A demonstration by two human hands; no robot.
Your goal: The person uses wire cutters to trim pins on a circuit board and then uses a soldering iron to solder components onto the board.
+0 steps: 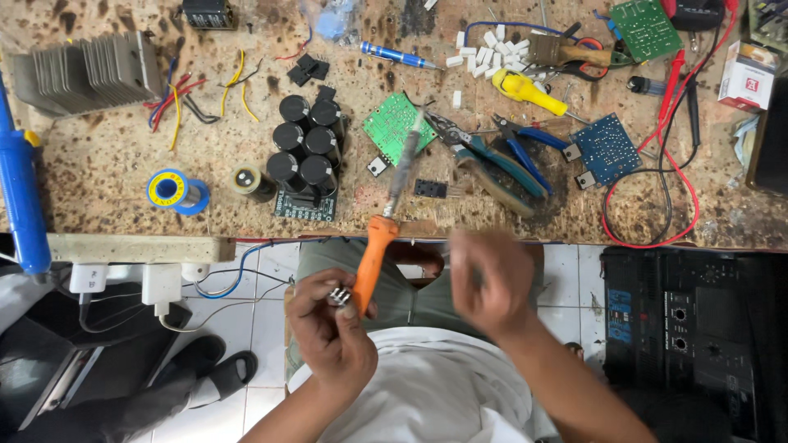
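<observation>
My left hand (328,324) is closed around the orange handle of a soldering iron (376,250), whose metal shaft points up over the workbench toward a green circuit board (396,121). The same hand pinches a small silvery metal part (340,297) between its fingertips. My right hand (488,279) is blurred just right of the iron, fingers curled; whether it holds anything cannot be told. Both hands hover over my lap, below the bench's front edge.
On the bench lie a board of black capacitors (305,156), a solder spool (174,191), pliers and cutters (492,160), a blue circuit board (606,148), a yellow screwdriver (529,92), a heat sink (86,70) and loose wires. A black amplifier box (689,328) stands right; a power strip (131,248) sits left.
</observation>
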